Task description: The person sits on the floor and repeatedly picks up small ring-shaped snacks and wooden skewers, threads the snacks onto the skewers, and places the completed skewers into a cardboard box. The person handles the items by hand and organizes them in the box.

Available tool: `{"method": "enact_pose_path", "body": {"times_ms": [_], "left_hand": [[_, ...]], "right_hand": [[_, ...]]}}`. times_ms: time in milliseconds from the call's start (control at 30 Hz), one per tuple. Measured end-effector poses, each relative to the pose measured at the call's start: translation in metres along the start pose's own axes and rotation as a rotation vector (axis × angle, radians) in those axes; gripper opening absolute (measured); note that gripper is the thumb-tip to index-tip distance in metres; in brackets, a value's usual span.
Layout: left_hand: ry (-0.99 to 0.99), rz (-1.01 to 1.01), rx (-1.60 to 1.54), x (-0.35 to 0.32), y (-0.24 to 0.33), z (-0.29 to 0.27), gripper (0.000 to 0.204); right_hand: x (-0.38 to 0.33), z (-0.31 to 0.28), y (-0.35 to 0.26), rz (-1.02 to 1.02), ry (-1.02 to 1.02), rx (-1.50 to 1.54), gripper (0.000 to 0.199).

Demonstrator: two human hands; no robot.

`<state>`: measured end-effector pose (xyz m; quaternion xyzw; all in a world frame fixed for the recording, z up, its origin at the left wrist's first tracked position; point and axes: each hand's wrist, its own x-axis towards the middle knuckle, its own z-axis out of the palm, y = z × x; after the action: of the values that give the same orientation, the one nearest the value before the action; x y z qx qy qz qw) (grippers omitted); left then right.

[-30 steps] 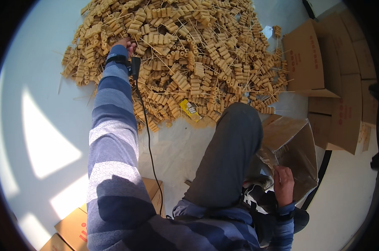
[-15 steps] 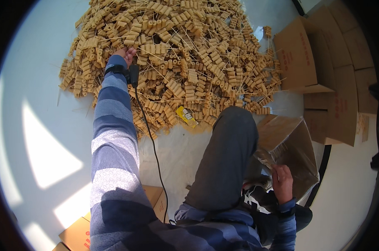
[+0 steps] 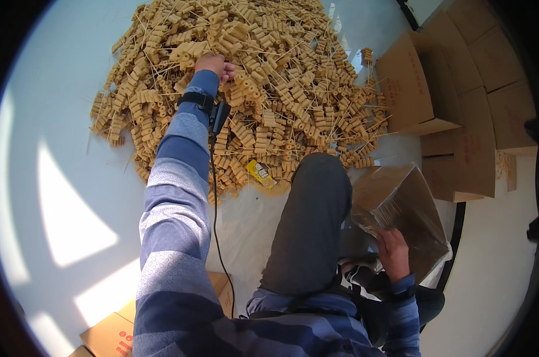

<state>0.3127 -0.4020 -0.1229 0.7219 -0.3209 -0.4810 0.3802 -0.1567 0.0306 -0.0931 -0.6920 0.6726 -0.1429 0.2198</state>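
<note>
Heap of tan, ridged rolls on thin wooden skewers (image 3: 281, 101), probably a dried snack, spreads over the pale floor in front of a person seen from above. The skewers point every way, so they look loosely tipped out rather than arranged. At right, cardboard cartons (image 3: 459, 113) stand close together against the wall, perhaps to keep the floor around the heap free; the nearest, an open-flapped carton (image 3: 405, 89), sits at the heap's right edge. Between it and the person's raised knee (image 3: 323, 178), a plastic-lined carton (image 3: 427, 223) leans with its mouth toward the person, a tilt that likely makes its inside easy to reach. The clear lining presumably keeps the rolls off the bare cardboard.

The left arm stretches forward in a striped sleeve (image 3: 174, 220), a black strap (image 3: 197, 101) and cable (image 3: 214, 208) at the wrist. The left hand (image 3: 214, 65) rests among the rolls, fingers curled; whether it grasps one cannot be told. The right hand (image 3: 394, 253) is closed over the lined carton's near rim, seemingly to steady it.

Red printing marks several cartons, including one at lower left (image 3: 109, 336). Smallest is a yellow printed packet (image 3: 259, 172) at the heap's near edge, its lettering too small to make out.
</note>
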Motion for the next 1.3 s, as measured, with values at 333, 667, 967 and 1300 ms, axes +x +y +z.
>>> {"method": "enact_pose_path", "body": {"times_ms": [333,667,967,1300], "left_hand": [[-0.118,0.204,0.326,-0.017,0.087,0.026,0.061],[-0.319,0.185,-0.064,-0.069,0.095,-0.002,0.034],[-0.462,0.313,-0.275,-0.146,0.108,0.009,0.042],[-0.941,0.254,-0.988,-0.344,0.025,0.11,0.034]], "right_hand": [[-0.034,-0.005,0.016,0.002,0.022,-0.067,0.015],[-0.036,-0.015,0.017,-0.051,0.029,0.025,0.012],[-0.033,-0.027,0.001,0.029,0.059,0.311,0.018],[0.009,-0.034,-0.099,0.059,-0.141,1.37,0.058]]}}
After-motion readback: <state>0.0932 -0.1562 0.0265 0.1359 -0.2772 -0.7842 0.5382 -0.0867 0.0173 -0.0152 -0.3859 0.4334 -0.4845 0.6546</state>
